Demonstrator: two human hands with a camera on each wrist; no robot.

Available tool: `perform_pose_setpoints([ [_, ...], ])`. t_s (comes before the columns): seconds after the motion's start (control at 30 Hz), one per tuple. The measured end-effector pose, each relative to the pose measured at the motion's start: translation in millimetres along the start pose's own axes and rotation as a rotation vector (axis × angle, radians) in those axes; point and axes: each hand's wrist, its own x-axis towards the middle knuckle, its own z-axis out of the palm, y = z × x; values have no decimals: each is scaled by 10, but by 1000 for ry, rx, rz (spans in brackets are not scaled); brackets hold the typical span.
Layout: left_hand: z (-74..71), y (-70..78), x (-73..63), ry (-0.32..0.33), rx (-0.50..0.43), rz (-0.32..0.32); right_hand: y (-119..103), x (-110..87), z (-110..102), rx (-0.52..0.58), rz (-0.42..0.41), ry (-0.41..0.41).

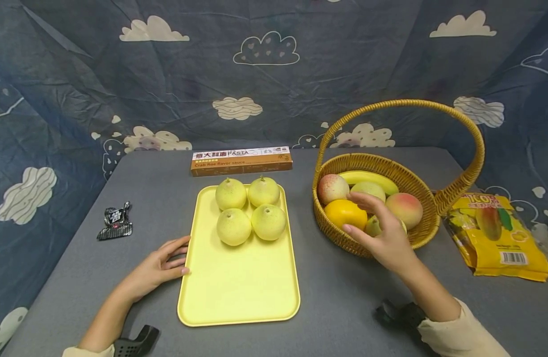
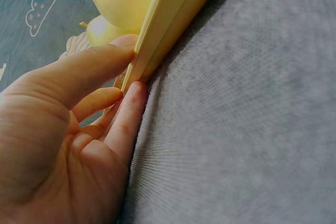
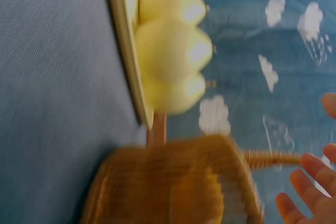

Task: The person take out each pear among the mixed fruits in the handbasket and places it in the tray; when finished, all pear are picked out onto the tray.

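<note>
While the basket (image 1: 338, 239) stands beside the tray (image 1: 238, 282), the right hand (image 1: 387, 242), spread and empty, hovers above the basket—the left hand (image 1: 160, 265) touches the tray's edge, fingers relaxed (steadying it, I'd guess)—and four pomelos (image 1: 234, 227) huddle there, perhaps against rolling.

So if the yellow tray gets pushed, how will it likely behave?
The yellow tray is broad and low, so it would probably slide rather than tip. Its straight outline suggests a fairly stiff body. The round fruits grouped at its far end might roll if it tilts.
</note>
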Motion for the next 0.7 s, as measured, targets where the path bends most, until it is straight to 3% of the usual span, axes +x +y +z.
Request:
perform_pose_setpoints([
  [0.2,1,3,1,-1,-5,3,-79,-106,-203,-102,92,46],
  [0.37,9,6,6,-8,-11,-13,201,-252,-330,-167,205,14],
  [0.57,9,8,6,-5,-7,-21,401,-305,-482,-228,345,-129],
  [0.7,8,14,3,-3,-7,-18,408,-244,-559,-236,381,-254],
])
